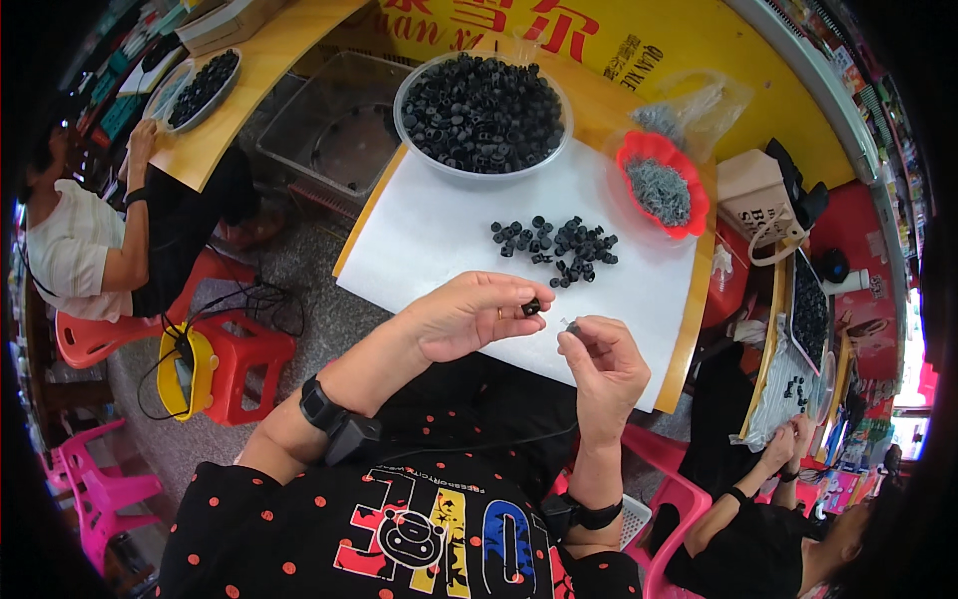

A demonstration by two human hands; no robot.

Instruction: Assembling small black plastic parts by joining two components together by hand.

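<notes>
My left hand (pixel 469 317) pinches a small black plastic piece (pixel 531 307) between thumb and fingers, above the near part of the white-covered table. Just right of it, the fingertips of my right hand (pixel 609 361) close on a small dark grey piece (pixel 573 327), too small to name. Beyond both hands, a loose pile of small black plastic pieces (pixel 574 245) lies on the white sheet (pixel 399 240). At the table's far side stands a big white bowl (pixel 400 112) heaped with similar black pieces. A red scalloped bowl (pixel 698 205) on the right holds many thin grey bits.
A clear plastic bag (pixel 714 105) lies behind the red bowl. Left of the table is a clear plastic bin (pixel 344 130), with a red stool (pixel 244 364) and yellow basket (pixel 190 374) on the floor. Co-workers sit at tables on the left (pixel 85 235) and right (pixel 748 544).
</notes>
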